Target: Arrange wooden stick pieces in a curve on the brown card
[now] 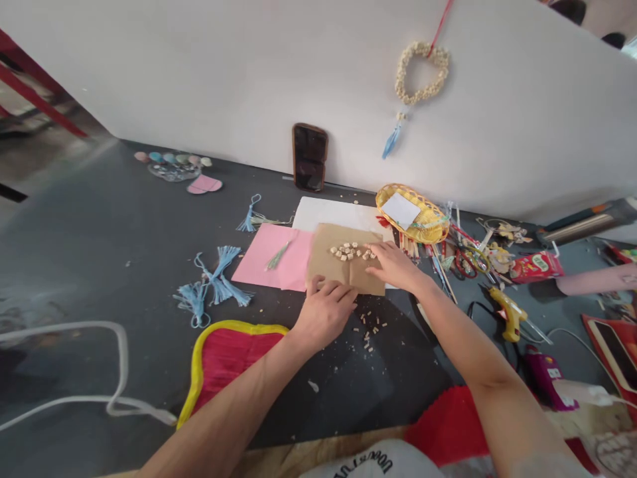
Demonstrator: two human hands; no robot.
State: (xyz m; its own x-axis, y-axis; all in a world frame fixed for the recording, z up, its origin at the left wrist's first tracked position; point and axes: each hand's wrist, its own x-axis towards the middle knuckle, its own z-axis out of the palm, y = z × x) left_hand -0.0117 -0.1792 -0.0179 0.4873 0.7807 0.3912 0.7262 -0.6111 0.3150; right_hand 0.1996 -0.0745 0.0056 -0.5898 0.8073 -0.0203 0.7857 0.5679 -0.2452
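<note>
1. my left hand [323, 311] rests on the near left edge of the brown paper [343, 275], knuckles up and fingers curled down onto it. i cannot tell whether this grip pinches the edge or only presses on it. either way it seems placed there to pin the sheet flat.
2. my right hand [395, 265] lies on the right part of the same paper with its grip open, fingers stretched out and nothing held. the fingertips point at the small pale pieces [351, 251] and sit just beside them, as if fencing them in.
3. the brown paper lies on the dark bench [124, 239], overlapping a pink sheet [271, 262] on its left and a white sheet [328, 214] behind it. it is a dull kraft tan with a crease running down the middle.
4. the pale pieces are tiny, cream-coloured and blocky, bunched in a loose heap on the far half of the paper. more of them, the stray pieces [371, 325], are scattered on the bare bench just near of the paper.
5. around this: blue tassels [219, 282] to the left, a yellow woven basket [384, 198] just right of the papers, a yellow glue gun [507, 311] farther right, and a red cushion with a yellow border [223, 355] near my left forearm.
</note>
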